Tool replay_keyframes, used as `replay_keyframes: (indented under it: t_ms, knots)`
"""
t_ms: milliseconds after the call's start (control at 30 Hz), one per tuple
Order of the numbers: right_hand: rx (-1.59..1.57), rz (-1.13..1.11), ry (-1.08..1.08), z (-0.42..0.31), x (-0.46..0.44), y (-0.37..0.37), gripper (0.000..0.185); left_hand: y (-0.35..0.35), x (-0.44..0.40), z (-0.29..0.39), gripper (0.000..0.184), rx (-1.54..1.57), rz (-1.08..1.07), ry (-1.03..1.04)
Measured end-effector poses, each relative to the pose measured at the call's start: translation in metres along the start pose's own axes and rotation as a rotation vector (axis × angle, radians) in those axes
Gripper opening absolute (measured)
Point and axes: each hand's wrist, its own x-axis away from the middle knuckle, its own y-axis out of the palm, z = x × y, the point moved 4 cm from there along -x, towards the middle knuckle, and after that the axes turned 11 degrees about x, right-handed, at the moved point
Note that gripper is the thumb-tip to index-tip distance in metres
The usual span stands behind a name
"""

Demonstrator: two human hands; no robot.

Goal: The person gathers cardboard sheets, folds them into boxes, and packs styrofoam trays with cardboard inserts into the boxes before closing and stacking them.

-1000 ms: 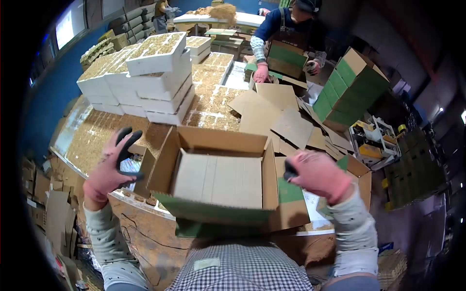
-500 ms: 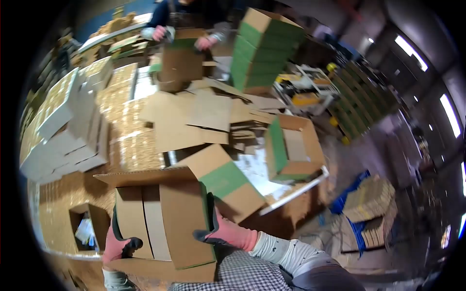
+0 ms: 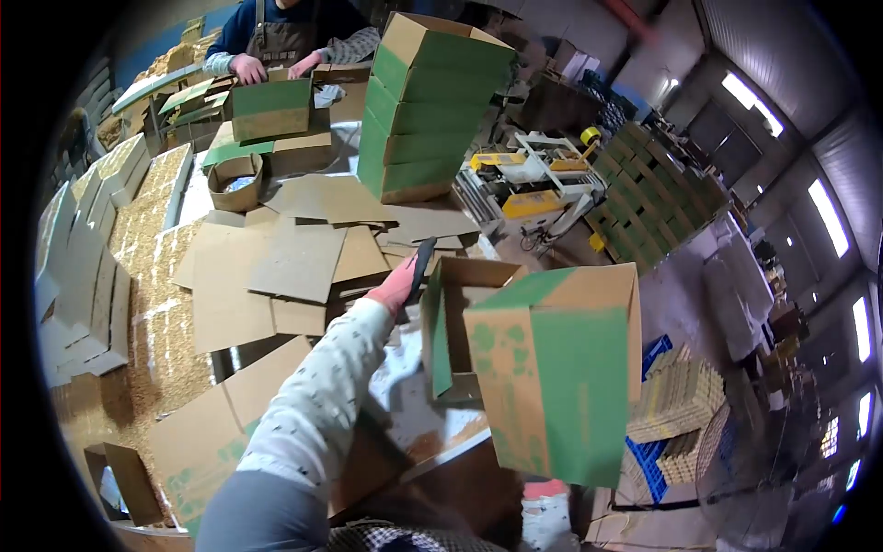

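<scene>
A brown cardboard box (image 3: 543, 377) with a broad green band stands tilted in front of me at right. My right hand (image 3: 544, 489) is at its lower edge; only a bit of pink glove and the patterned cuff show, and the fingers are hidden behind the box. My left hand (image 3: 400, 283), in a pink glove with dark fingertips, reaches forward with its fingers stretched out. It is beside the left rim of a second, open cardboard box (image 3: 451, 317), which is partly covered by the first box. Whether it touches that rim I cannot tell.
Flat cardboard sheets (image 3: 267, 267) cover the table's middle. Beyond them rises a stack of green-banded boxes (image 3: 428, 110). Across the table a co-worker (image 3: 290, 41) has both hands on a green-banded box (image 3: 271, 109). White trays (image 3: 87, 285) are piled at left, bundled slats (image 3: 676, 405) at right.
The box between my hands has moved right and turned, its green-banded side now facing me. My left hand has let go of it and reached forward. The co-worker's box now sits lower.
</scene>
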Motion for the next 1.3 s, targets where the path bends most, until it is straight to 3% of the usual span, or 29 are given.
replay_keyframes:
  t_ms: [67,100,133,200,233,267,300,367,400,467,533,567,600,667,733,800,867,967,1000,1067,1100,1133,1200,1233,1267,1300]
  knots:
    - [-0.04,-0.011,-0.07,0.01,-0.038,0.001,0.059,0.009,-0.024,-0.025,0.053,-0.109,0.037,-0.252]
    - [-0.055,-0.014,-0.091,0.014,-0.055,0.002,0.059,0.005,-0.033,-0.059,0.058,-0.497,-0.171,-0.238]
    - [-0.068,-0.019,-0.109,0.016,-0.068,0.003,0.059,0.004,-0.029,-0.098,0.062,-0.305,-0.092,-0.239]
    - [-0.068,-0.038,-0.148,0.017,-0.088,0.01,0.059,0.023,-0.006,-0.084,0.076,-0.024,0.043,-0.194]
    - [-0.013,-0.065,-0.167,0.018,-0.095,0.011,0.059,0.015,-0.002,-0.078,0.064,-0.218,-0.067,-0.089]
    - [0.088,-0.1,-0.201,0.02,-0.101,0.009,0.059,0.007,0.004,-0.072,0.055,-0.405,-0.154,0.035]
    - [0.418,-0.177,-0.314,0.023,-0.108,-0.002,0.054,0.01,0.027,-0.016,0.05,-0.143,0.001,0.006]
    - [1.085,-0.333,-0.539,0.036,-0.13,-0.085,0.046,0.02,0.077,0.106,0.053,0.004,0.003,-0.091]
    - [1.279,-0.377,-0.543,0.037,-0.135,-0.093,0.046,-0.005,0.102,0.134,0.056,-0.457,-0.07,0.007]
    - [1.515,-0.437,-0.462,0.039,-0.142,-0.098,0.049,-0.047,0.171,0.184,0.061,-1.06,-0.021,-0.123]
    - [1.6,-0.457,-0.281,0.039,-0.145,-0.08,0.057,-0.121,0.246,0.179,0.08,-1.525,0.146,-0.399]
    - [1.641,-0.462,-0.187,0.038,-0.14,-0.069,0.062,-0.147,0.283,0.168,0.087,-1.805,0.207,-0.657]
    - [1.544,-0.418,-0.146,0.031,-0.129,-0.058,0.063,-0.2,0.317,0.136,0.075,-1.443,0.29,-0.782]
    - [1.199,-0.28,-0.13,0.011,-0.101,-0.029,0.062,-0.232,0.334,0.13,0.07,-1.095,0.438,-0.572]
    - [0.694,-0.124,-0.155,-0.014,-0.072,0.018,0.057,-0.256,0.338,0.126,0.062,-0.962,0.595,-0.567]
    - [0.196,-0.002,-0.134,-0.027,-0.059,0.061,0.054,-0.199,0.319,0.203,0.056,-1.338,0.554,-0.314]
    - [0.4,0.055,-0.555,-0.054,-0.053,0.06,0.059,-0.13,0.318,0.293,0.05,-1.634,0.585,0.02]
    - [0.86,-0.634,-1.019,-0.074,0.098,0.26,0.075,-0.057,0.33,0.357,0.056,-1.68,0.349,0.102]
    - [1.129,-0.764,-1.288,-0.064,0.13,0.3,0.082,-0.039,0.338,0.36,0.059,-1.654,0.285,0.07]
    - [1.826,-1.181,-1.651,-0.03,0.177,0.358,0.093,-0.017,0.367,0.351,0.069,-1.684,0.354,0.343]
    - [1.875,-1.219,-1.534,-0.027,0.186,0.37,0.086,-0.015,0.388,0.35,0.068,-1.632,0.347,0.314]
    - [1.695,-1.439,-1.301,-0.029,0.182,0.387,0.08,-0.013,0.407,0.349,0.068,-1.577,0.336,0.292]
    - [1.944,-1.408,-1.145,-0.023,0.165,0.404,0.075,-0.011,0.446,0.331,0.035,-1.796,0.204,0.551]
    - [2.17,-1.343,-1.077,-0.023,0.176,0.421,0.075,-0.006,0.459,0.332,0.031,-1.689,0.12,0.633]
    - [2.055,-1.426,-1.25,-0.019,0.181,0.434,0.06,-0.001,0.47,0.335,0.027,-1.575,0.039,0.713]
    - [1.774,-1.59,-1.202,-0.009,0.189,0.45,0.05,0.008,0.477,0.348,0.026,-1.462,-0.085,0.735]
